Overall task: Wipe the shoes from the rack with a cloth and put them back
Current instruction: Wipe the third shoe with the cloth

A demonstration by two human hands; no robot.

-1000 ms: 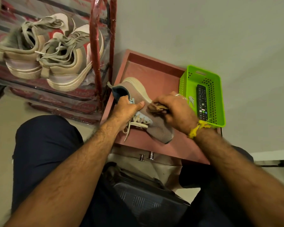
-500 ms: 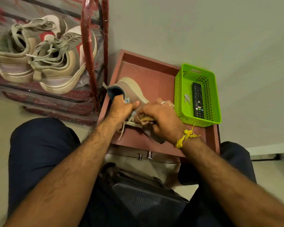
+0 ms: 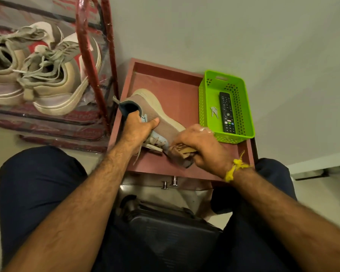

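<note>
Brown knit shoe [image 3: 161, 114] is lying on its side on the red tabletop [image 3: 177, 91], right of the rack [image 3: 90, 55]. Left hand [image 3: 137, 126] is gripping it at the collar, thumb across the upper; right hand [image 3: 200, 146] is pinching the cloth [image 3: 182, 150] against the toe. It is probably light and soft-sided, so the firmer heel and sole are offering the better hold.

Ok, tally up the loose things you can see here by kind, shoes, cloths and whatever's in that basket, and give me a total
Shoes: 3, the grey-brown knit sneaker gripped by the left hand, and two beige lace-up sneakers on the red metal rack
Cloths: 1, brown cloth in the right hand
Baskets: 1, green plastic basket
Remotes: 1, black remote
Total: 6
</note>
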